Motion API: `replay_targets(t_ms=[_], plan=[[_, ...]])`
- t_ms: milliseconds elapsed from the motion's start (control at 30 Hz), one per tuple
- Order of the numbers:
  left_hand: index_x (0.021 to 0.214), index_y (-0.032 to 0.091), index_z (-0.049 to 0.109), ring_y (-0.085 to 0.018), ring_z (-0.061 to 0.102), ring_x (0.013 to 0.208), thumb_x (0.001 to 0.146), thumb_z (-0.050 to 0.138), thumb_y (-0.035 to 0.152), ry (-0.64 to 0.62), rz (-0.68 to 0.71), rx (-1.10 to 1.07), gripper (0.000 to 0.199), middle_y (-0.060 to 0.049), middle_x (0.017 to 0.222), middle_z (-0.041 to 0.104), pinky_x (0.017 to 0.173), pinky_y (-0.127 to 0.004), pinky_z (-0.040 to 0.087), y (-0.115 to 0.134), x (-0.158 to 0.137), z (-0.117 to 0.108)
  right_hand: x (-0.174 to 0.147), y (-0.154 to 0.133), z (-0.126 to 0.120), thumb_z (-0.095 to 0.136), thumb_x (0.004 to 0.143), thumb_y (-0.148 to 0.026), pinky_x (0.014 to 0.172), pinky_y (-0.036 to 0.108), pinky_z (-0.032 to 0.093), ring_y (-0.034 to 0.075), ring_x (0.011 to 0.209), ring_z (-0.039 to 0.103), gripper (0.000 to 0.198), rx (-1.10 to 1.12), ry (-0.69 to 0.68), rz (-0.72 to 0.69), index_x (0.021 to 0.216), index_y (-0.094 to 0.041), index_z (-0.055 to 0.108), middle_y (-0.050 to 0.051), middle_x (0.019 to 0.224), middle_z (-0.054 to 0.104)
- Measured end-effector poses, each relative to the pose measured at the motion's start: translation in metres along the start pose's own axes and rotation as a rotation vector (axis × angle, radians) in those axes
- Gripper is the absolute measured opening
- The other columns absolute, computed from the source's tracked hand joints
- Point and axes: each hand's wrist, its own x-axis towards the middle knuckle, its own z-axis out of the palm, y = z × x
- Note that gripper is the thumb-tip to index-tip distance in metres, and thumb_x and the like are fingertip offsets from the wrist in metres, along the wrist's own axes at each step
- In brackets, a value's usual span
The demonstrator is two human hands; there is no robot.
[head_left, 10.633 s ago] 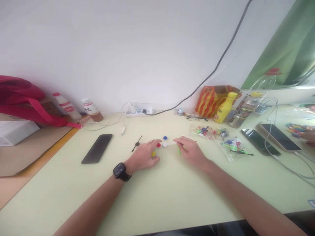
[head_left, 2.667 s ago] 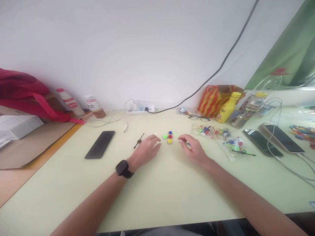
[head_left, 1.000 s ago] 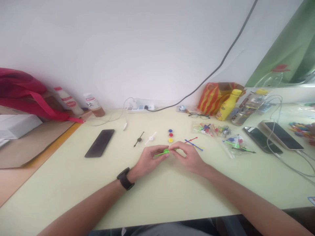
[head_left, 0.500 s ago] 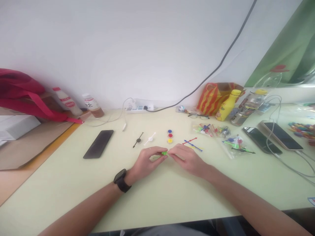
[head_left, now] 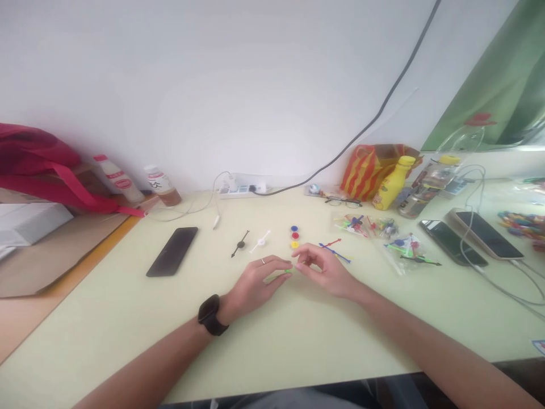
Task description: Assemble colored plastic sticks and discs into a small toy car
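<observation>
- The left hand [head_left: 255,287] is above the middle of the table [head_left: 238,363], its thumb and fingers clamped on a small green piece [head_left: 288,271], mostly hidden by the fingers.
- The right hand [head_left: 326,271] is just beside that piece, thumb and fingertips close to each other; whether they grip anything, I cannot tell.
- Beyond the hands, towards the table's back edge, a blue disc [head_left: 294,229], a red disc [head_left: 295,236] and a yellow disc [head_left: 294,245] form a row, the yellow one nearest the hands.
- Left of that row lie a white spinner [head_left: 261,242] and, farther towards the left edge, a black spinner [head_left: 240,245], both pointed at their ends.
- Just beyond the right hand, a red arrow [head_left: 336,242] and a blue arrow [head_left: 338,254] lie crossed.
- Nearer the right edge, a clear bag [head_left: 395,267] holds coloured pieces.
- A black phone [head_left: 172,251] lies towards the left edge; a power strip [head_left: 242,190] sits along the back edge.
</observation>
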Motion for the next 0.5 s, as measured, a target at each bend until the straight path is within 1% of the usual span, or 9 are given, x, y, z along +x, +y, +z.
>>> replay_targets(t_ms=[133,233,300,400,433,500], plan=[[0.112,0.024,0.073,-0.021,0.075,0.094,0.099,0.066,0.025,0.028,-0.022,0.032,0.015,-0.007,0.104,0.079,0.084,-0.033,0.06,0.002,-0.0006,0.0014,0.0007,-0.0042,-0.0005,0.066,0.097,-0.042,0.082,0.034,0.054,0.018,0.083,0.061,0.026,0.058,0.007,0.014,0.116,-0.024,0.066,0.001,0.086,0.062],[0.109,0.023,0.073,-0.021,0.075,0.095,0.099,0.067,0.025,0.061,-0.026,0.0,0.013,-0.007,0.104,0.078,0.086,-0.034,0.06,0.0031,-0.0005,0.0034,0.001,-0.0066,-0.001,0.068,0.096,-0.044,0.083,0.033,0.053,0.017,0.082,0.06,0.028,0.088,0.012,0.029,0.116,-0.024,0.065,0.001,0.087,0.061],[0.108,0.022,0.073,-0.023,0.075,0.101,0.097,0.069,0.027,0.047,-0.054,-0.065,0.012,-0.009,0.111,0.078,0.091,-0.036,0.06,0.0051,0.0003,0.0041,0.0011,-0.0058,-0.0007,0.068,0.096,-0.045,0.083,0.033,0.054,0.017,0.081,0.059,0.03,0.099,0.017,0.045,0.116,-0.023,0.066,0.001,0.087,0.06],[0.108,0.021,0.075,-0.026,0.071,0.115,0.097,0.069,0.031,-0.025,-0.152,-0.236,0.015,-0.013,0.127,0.073,0.101,-0.041,0.057,0.0085,0.0026,0.0035,0.0022,-0.0015,-0.0002,0.068,0.096,-0.045,0.08,0.032,0.055,0.016,0.079,0.06,0.031,0.123,0.025,0.068,0.116,-0.023,0.066,0.001,0.087,0.06],[0.108,0.021,0.076,-0.027,0.07,0.117,0.098,0.068,0.031,-0.044,-0.183,-0.302,0.017,-0.013,0.128,0.073,0.103,-0.042,0.057,0.0089,0.0036,0.0031,0.0029,0.0001,-0.0006,0.068,0.096,-0.045,0.08,0.033,0.055,0.016,0.08,0.06,0.031,0.131,0.035,0.07,0.117,-0.023,0.065,0.002,0.09,0.061],[0.108,0.02,0.076,-0.026,0.071,0.114,0.098,0.068,0.033,-0.042,-0.237,-0.41,0.018,-0.013,0.121,0.075,0.102,-0.041,0.057,0.0079,0.0057,0.0024,0.0047,0.0024,-0.0029,0.068,0.095,-0.046,0.084,0.035,0.056,0.018,0.086,0.062,0.032,0.119,0.084,0.056,0.117,-0.023,0.066,0.005,0.099,0.065]])
